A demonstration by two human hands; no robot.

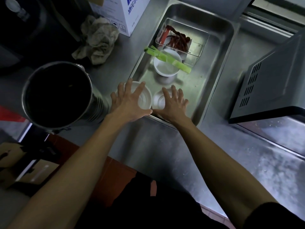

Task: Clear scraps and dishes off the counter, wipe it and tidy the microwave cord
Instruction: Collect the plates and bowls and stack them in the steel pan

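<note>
Head view: both hands are spread flat-fingered over the near end of the steel tray (219, 52), the left hand (130, 100) laid over a white bowl (145, 100), the right hand (173, 103) over a smaller white dish (159, 100); no grip is closed on anything. A bowl could be tipped if lifted by splayed fingers. Celery (166, 59) and dried chillies (179, 40) are kept in the tray. The steel bench (158, 146) is dimly lit, with rag (97, 40), pot (57, 95) and microwave (272, 83) nearby.
</note>
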